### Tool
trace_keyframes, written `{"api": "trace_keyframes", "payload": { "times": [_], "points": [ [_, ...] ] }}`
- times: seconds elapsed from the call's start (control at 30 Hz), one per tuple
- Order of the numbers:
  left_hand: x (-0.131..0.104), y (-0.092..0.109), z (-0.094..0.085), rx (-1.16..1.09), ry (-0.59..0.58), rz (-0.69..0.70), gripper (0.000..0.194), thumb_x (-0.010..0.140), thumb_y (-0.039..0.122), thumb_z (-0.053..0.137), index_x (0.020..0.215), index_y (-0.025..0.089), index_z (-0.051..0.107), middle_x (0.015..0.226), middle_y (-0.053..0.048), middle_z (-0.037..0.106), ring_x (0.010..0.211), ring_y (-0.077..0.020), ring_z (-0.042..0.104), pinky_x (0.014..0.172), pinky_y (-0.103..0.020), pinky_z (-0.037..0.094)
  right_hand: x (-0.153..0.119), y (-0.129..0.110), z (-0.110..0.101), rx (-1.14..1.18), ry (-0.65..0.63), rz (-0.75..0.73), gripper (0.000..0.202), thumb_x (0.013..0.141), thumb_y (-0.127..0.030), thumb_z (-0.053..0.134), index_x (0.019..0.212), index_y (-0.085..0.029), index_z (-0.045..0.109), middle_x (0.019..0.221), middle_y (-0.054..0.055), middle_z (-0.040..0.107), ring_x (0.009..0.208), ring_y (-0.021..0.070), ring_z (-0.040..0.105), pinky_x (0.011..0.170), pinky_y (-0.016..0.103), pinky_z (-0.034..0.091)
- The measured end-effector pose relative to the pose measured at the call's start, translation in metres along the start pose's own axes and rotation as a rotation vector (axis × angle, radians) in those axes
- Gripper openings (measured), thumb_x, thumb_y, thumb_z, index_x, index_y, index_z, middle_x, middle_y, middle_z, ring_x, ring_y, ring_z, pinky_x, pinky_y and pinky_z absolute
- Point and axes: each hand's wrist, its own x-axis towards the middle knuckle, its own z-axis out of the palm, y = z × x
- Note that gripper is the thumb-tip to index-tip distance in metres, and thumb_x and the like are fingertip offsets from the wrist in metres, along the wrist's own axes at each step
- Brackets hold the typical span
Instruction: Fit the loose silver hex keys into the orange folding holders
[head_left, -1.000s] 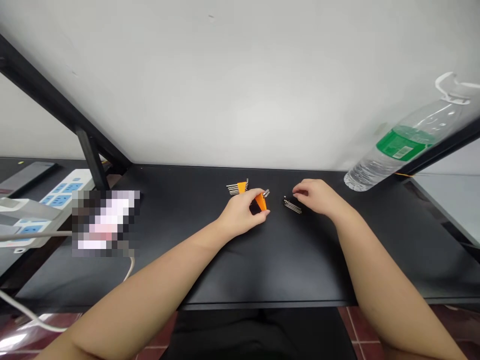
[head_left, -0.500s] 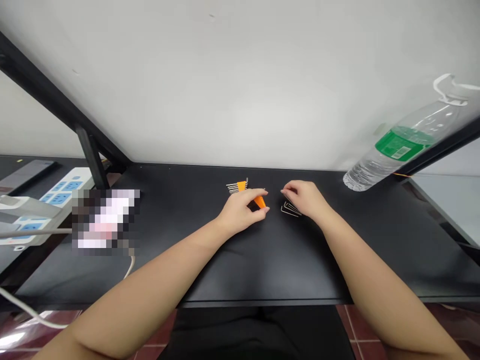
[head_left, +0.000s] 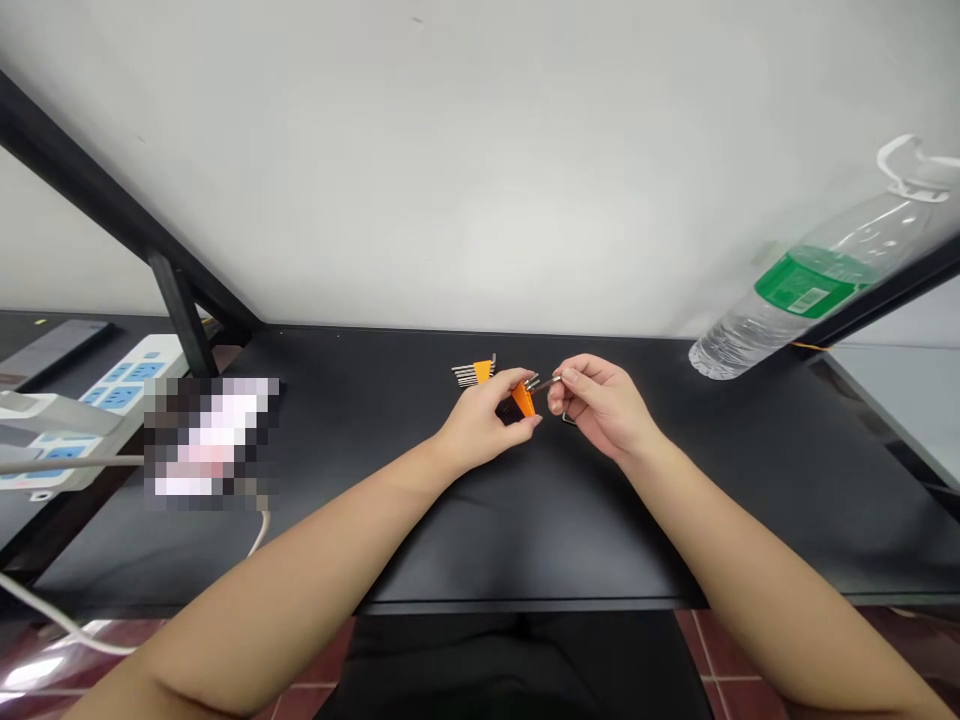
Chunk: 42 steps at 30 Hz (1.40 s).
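My left hand (head_left: 484, 425) is closed around an orange hex key holder (head_left: 523, 398), with a few metal keys sticking out of its upper right side. Between the thumb and fingers of my right hand (head_left: 596, 400) is a hex key (head_left: 550, 383), its tip at the holder's right side; I cannot tell whether it sits in a slot. Beyond my left hand lies a second orange holder (head_left: 482, 372) filled with several hex keys. Loose L-shaped keys (head_left: 569, 419) rest on the black table under my right hand, mostly hidden by it.
A large water bottle (head_left: 795, 290) with a green label stands at the back right by the wall. To the left lie a blurred-out object (head_left: 214, 440) with a cable and a white power strip (head_left: 124, 390). A black frame post (head_left: 184, 315) rises at the left.
My right hand has lifted from the loose keys, turned and moved left, bringing a hex key to the orange holder. My left hand has hardly moved.
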Motion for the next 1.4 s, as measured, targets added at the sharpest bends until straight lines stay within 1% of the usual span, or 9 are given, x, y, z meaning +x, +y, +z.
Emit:
{"api": "trace_keyframes", "payload": {
  "times": [0.23,0.43,0.57,0.77,0.9,1.03,1.17,1.27,1.4],
  "points": [
    [-0.001,0.0,0.001,-0.031,0.009,0.023,0.056,0.08,0.031,0.077,0.132,0.022,0.059,0.123,-0.005,0.074,0.11,-0.0205,0.074,0.105,-0.036,0.059,0.0,0.0,0.001,0.017,0.019,0.012,0.031,0.083,-0.047,0.083,0.087,-0.022,0.066,0.074,0.0,0.069,0.064,0.0148,0.063,0.069,0.033,0.058],
    [-0.002,-0.001,0.001,-0.059,0.003,-0.036,0.063,0.079,0.03,0.078,0.137,0.023,0.055,0.12,-0.004,0.075,0.11,-0.0202,0.074,0.104,-0.035,0.059,-0.001,0.0,0.003,0.047,-0.023,0.034,0.029,0.084,-0.045,0.082,0.086,-0.021,0.067,0.072,0.0,0.068,0.063,0.0141,0.063,0.066,0.031,0.056],
    [-0.003,0.003,-0.001,-0.051,-0.027,-0.03,0.074,0.08,0.031,0.078,0.146,0.025,0.046,0.117,-0.004,0.076,0.11,-0.0208,0.074,0.106,-0.038,0.056,0.0,0.003,0.0,0.014,-0.009,0.048,0.031,0.084,-0.046,0.082,0.085,-0.021,0.065,0.072,-0.001,0.068,0.061,0.0125,0.061,0.062,0.028,0.052],
    [-0.004,0.007,-0.004,-0.02,0.0,0.024,0.068,0.081,0.028,0.075,0.143,0.024,0.047,0.119,-0.004,0.076,0.111,-0.0204,0.073,0.106,-0.036,0.054,0.006,0.015,-0.003,-0.138,-0.098,0.164,0.035,0.078,-0.047,0.087,0.081,-0.019,0.065,0.069,-0.001,0.067,0.056,0.0106,0.057,0.056,0.026,0.047],
    [-0.005,0.005,-0.005,-0.022,0.001,0.007,0.068,0.081,0.031,0.077,0.142,0.025,0.048,0.119,-0.004,0.076,0.11,-0.0201,0.073,0.104,-0.035,0.055,0.007,0.015,-0.007,-0.45,-0.032,0.068,0.036,0.081,-0.052,0.082,0.081,-0.02,0.066,0.062,-0.002,0.063,0.053,0.0123,0.055,0.053,0.027,0.044],
    [-0.005,0.004,-0.003,-0.048,0.006,-0.008,0.067,0.08,0.033,0.078,0.141,0.025,0.05,0.118,-0.004,0.076,0.111,-0.0207,0.073,0.105,-0.037,0.055,0.007,0.0,-0.02,-0.851,0.04,-0.069,0.031,0.086,-0.051,0.075,0.08,-0.021,0.071,0.063,-0.001,0.064,0.056,0.0149,0.056,0.056,0.029,0.044],
    [-0.004,0.002,-0.002,-0.033,0.015,-0.056,0.066,0.08,0.032,0.078,0.14,0.026,0.051,0.111,-0.002,0.076,0.105,-0.0199,0.074,0.099,-0.035,0.057,0.011,-0.02,-0.045,-1.217,0.093,-0.24,0.018,0.092,-0.032,0.063,0.083,-0.021,0.073,0.075,0.002,0.071,0.065,0.0172,0.06,0.066,0.032,0.046],
    [-0.003,0.001,-0.001,-0.039,0.006,-0.078,0.067,0.08,0.033,0.079,0.14,0.027,0.051,0.111,-0.002,0.076,0.104,-0.0195,0.074,0.099,-0.035,0.058,0.014,-0.031,-0.062,-1.441,-0.033,-0.131,0.013,0.083,-0.017,0.06,0.081,-0.022,0.073,0.082,0.002,0.073,0.073,0.0185,0.063,0.069,0.031,0.046],
    [-0.003,0.0,-0.001,-0.045,0.009,-0.074,0.064,0.079,0.033,0.079,0.138,0.025,0.054,0.109,-0.002,0.076,0.102,-0.0189,0.074,0.101,-0.036,0.057,0.013,-0.035,-0.067,-1.513,-0.163,0.062,0.015,0.08,-0.015,0.059,0.083,-0.022,0.072,0.086,0.001,0.074,0.076,0.0178,0.064,0.069,0.029,0.046]
  ]
}}
